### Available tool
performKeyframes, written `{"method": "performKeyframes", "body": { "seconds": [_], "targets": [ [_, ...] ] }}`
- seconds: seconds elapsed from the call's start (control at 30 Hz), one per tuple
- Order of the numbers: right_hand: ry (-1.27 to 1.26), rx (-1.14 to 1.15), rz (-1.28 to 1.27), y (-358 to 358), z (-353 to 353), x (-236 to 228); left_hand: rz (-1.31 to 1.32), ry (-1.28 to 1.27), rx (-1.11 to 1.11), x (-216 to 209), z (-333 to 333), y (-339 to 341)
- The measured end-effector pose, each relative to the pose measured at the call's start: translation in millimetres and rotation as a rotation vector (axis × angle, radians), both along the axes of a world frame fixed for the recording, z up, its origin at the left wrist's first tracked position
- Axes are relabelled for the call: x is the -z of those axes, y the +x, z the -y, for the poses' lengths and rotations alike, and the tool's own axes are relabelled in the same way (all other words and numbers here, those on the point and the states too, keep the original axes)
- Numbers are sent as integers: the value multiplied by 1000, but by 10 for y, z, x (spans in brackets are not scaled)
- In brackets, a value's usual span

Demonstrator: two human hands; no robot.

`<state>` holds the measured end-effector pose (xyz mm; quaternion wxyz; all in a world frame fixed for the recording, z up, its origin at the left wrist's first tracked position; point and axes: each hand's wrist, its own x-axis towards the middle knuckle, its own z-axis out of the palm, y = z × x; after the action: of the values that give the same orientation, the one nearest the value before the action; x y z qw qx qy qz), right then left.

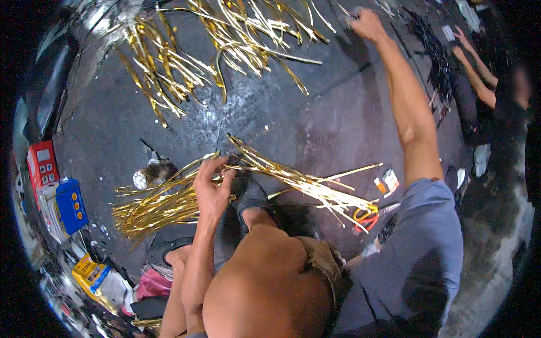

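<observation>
My left hand [212, 190] is over the near bundle of shiny gold strips [158, 208], its fingers curled round the narrow middle where the strips meet. From there one part of the bundle fans left, and more gold strips [304, 181] spread to the right. My right arm reaches far forward, and my right hand [367, 26] is closed near the far edge. Whatever its fingers hold is too small or blurred to tell. To its left lie loose gold strips [242, 39] in clumps on the dark floor [315, 118].
Left of the bundle lies a roll with a white end [140, 179]. Scissors with orange and yellow handles [366, 217] lie at right, near an orange-and-white packet [387, 183]. Red [44, 163] and blue [71, 206] packages stand at left. Another person's hands [461, 45] work at far right beside dark strips.
</observation>
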<state>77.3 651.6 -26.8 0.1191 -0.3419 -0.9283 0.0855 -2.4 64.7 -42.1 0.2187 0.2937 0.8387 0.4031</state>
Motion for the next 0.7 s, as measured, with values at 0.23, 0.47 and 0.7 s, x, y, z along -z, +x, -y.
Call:
{"method": "performKeyframes", "body": {
  "seconds": [0.23,0.47,0.7],
  "targets": [
    [-393,-695,433,-9,2566,-1126,-18,338,86,-578,-994,213],
    [-1481,-565,-551,52,3337,-931,439,393,-248,-677,-552,389],
    [-1317,-561,-179,-48,4470,-516,376,585,-629,-700,-14,243]
  ]
}}
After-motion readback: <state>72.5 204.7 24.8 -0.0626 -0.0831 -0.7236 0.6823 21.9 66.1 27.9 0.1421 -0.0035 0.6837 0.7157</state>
